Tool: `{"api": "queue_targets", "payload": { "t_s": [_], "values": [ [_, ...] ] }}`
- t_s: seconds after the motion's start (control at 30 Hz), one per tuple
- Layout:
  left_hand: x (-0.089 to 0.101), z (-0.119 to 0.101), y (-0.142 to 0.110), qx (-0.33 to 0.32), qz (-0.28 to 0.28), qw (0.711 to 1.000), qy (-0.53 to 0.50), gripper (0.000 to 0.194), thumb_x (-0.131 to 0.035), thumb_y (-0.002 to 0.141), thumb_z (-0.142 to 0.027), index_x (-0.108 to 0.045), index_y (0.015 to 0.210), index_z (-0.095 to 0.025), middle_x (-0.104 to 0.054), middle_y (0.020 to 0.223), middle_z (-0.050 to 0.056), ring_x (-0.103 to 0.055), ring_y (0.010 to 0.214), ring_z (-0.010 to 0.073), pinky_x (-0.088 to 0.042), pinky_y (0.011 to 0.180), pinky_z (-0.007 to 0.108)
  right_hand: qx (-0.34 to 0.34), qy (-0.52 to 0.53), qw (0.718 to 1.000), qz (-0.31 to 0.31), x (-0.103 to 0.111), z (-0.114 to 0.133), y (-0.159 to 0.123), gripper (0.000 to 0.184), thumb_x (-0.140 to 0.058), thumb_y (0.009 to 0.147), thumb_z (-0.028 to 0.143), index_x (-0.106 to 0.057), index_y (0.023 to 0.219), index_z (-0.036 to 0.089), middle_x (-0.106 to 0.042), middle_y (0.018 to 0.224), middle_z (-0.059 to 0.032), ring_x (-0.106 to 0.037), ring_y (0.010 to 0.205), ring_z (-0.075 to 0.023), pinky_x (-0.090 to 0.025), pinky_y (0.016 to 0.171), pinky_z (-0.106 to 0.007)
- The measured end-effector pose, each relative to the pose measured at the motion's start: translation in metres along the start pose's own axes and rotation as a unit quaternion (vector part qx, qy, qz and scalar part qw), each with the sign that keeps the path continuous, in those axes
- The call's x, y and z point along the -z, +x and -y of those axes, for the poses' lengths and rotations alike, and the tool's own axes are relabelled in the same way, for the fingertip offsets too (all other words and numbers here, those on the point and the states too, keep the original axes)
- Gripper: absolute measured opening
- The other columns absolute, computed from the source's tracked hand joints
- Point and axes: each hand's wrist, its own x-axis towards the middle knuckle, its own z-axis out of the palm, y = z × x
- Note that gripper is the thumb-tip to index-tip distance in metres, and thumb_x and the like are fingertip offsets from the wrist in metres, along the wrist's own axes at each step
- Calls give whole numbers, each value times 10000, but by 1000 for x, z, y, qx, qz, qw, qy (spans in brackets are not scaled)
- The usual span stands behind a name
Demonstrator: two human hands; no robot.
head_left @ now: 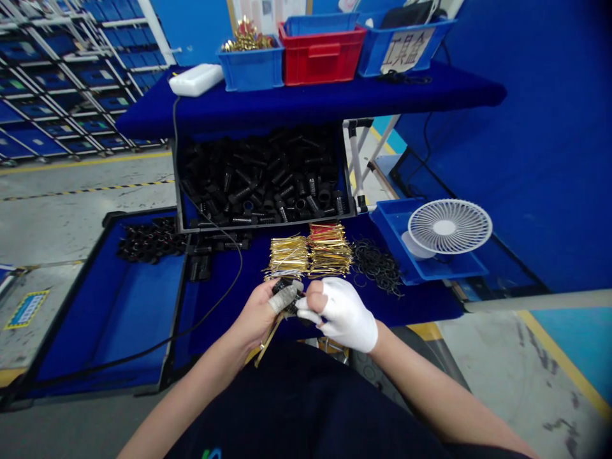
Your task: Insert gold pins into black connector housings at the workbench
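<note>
A left hand [255, 312] with taped fingers curls shut around a small black plastic part [285, 294], partly hidden, as a white-gloved right hand [342, 313] pinches in against it, a thin gold pin [268, 341] jutting below. Just ahead, bundles of gold pins [306, 255] and black wire rings [377, 268] lie on a blue bench [430, 306], a bin of black parts [262, 224] beyond. A slackened grip could drop the part among the loose pins, scattering them.
</note>
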Motion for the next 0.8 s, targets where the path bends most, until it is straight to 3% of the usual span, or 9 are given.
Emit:
{"api": "queue_targets", "payload": {
  "t_s": [0.03, 0.1, 0.2, 0.23, 0.3, 0.5, 0.63, 0.73, 0.8],
  "values": [
    [2, -2, 2, -8, -11, 1000, 12, 391, -861, 712, -414, -738, 940, -122, -728, 860, 84, -660, 753, 171, -523, 711, 276, -10, 20, 1000, -21, 1, -1, 0, 237, -614, 923, 363, -644, 735, 223, -623, 715, -23, -566, 663, -168, -432, 670, -311],
    [7, -6, 4, -26, -44, 998, 44, 416, -863, 705, -421, -735, 971, -127, -740, 868, 96, -679, 783, 197, -531, 723, 294, -71, 122, 980, -139, 5, 1, 3, 361, -551, 962, 439, -597, 674, 226, -544, 632, -9, -504, 570, -155, -405, 588, -306],
    [9, -7, 6, -56, -66, 992, 93, 413, -822, 752, -436, -726, 1010, -128, -750, 899, 114, -693, 863, 230, -535, 759, 307, -84, 336, 870, -350, 16, 22, 12, 484, -423, 1010, 523, -452, 620, 239, -292, 525, 51, -265, 397, -110, -297, 461, -290],
    [8, -7, 7, -67, -66, 990, 102, 400, -805, 769, -442, -724, 1004, -128, -750, 908, 112, -691, 865, 228, -533, 766, 307, -63, 389, 834, -387, 18, 31, 16, 492, -393, 1022, 522, -412, 618, 241, -237, 521, 62, -205, 377, -101, -277, 442, -288],
    [5, -4, 8, -80, -58, 989, 109, 376, -774, 798, -448, -723, 994, -131, -746, 921, 103, -680, 841, 214, -527, 775, 304, -32, 443, 806, -392, 19, 47, 25, 504, -373, 1033, 515, -369, 611, 238, -209, 510, 67, -164, 358, -95, -270, 423, -283],
    [5, -1, 14, -82, -45, 981, 167, 277, -694, 851, -393, -715, 939, -131, -709, 874, 72, -612, 791, 192, -484, 756, 293, -19, 473, 817, -329, -12, 37, 39, 514, -509, 955, 590, -447, 582, 242, -239, 460, 75, -210, 340, -94, -262, 401, -267],
    [13, 0, 24, -94, -53, 962, 249, 188, -631, 848, -306, -695, 797, -137, -685, 819, 49, -569, 765, 183, -444, 719, 273, 3, 443, 865, -235, -26, 25, 44, 471, -593, 930, 555, -594, 602, 218, -358, 456, 45, -364, 407, -123, -320, 453, -277],
    [19, 6, 30, -92, -65, 963, 245, 154, -642, 822, -282, -682, 765, -144, -674, 776, 33, -568, 745, 176, -437, 709, 265, 10, 406, 890, -207, -25, 24, 45, 482, -525, 978, 528, -623, 630, 209, -416, 481, 33, -418, 446, -129, -374, 489, -275],
    [22, 9, 30, -77, -73, 972, 211, 159, -694, 799, -299, -688, 790, -141, -673, 761, 31, -578, 728, 172, -446, 689, 261, 8, 323, 936, -141, -21, 18, 39, 478, -484, 999, 507, -651, 669, 205, -498, 526, 15, -491, 499, -140, -450, 560, -282]
  ]
}}
